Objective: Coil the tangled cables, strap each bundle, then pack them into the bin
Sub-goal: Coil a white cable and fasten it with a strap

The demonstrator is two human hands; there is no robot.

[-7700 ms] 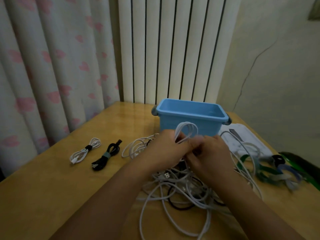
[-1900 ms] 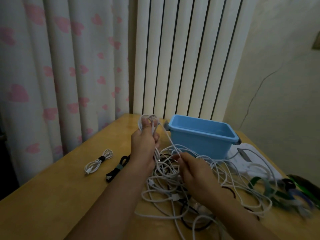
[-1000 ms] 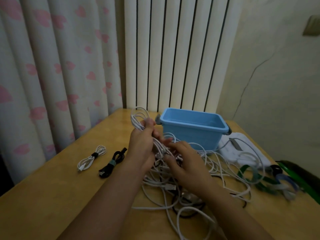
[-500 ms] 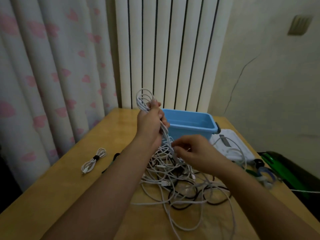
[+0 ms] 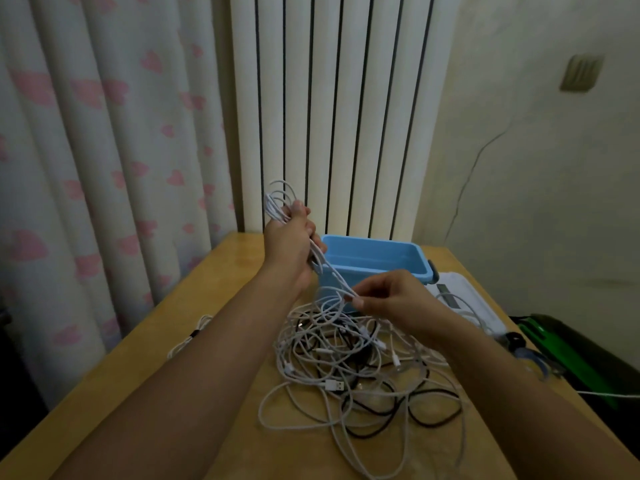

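Observation:
My left hand [image 5: 289, 244] is raised above the table and grips several loops of a white cable [image 5: 278, 199], which stick out above the fist. From the fist the cable runs down and right to my right hand [image 5: 388, 299], which pinches it between thumb and fingers. Under both hands lies a tangled pile [image 5: 349, 362] of white and black cables. The blue bin [image 5: 377, 261] stands just behind the hands, with nothing seen inside it. A strapped white bundle [image 5: 188, 341] lies at the left, partly hidden by my left forearm.
The wooden table [image 5: 214, 282] has a curtain [image 5: 86, 168] on its left and a radiator behind it. A white flat device [image 5: 464, 299] lies right of the bin. Coloured straps [image 5: 530, 358] sit near the right edge, beside a green and black object [image 5: 568, 348].
My left hand stays raised with the coil. My right hand has drawn the cable out to the right, away from the left fist. The camera has tilted slightly.

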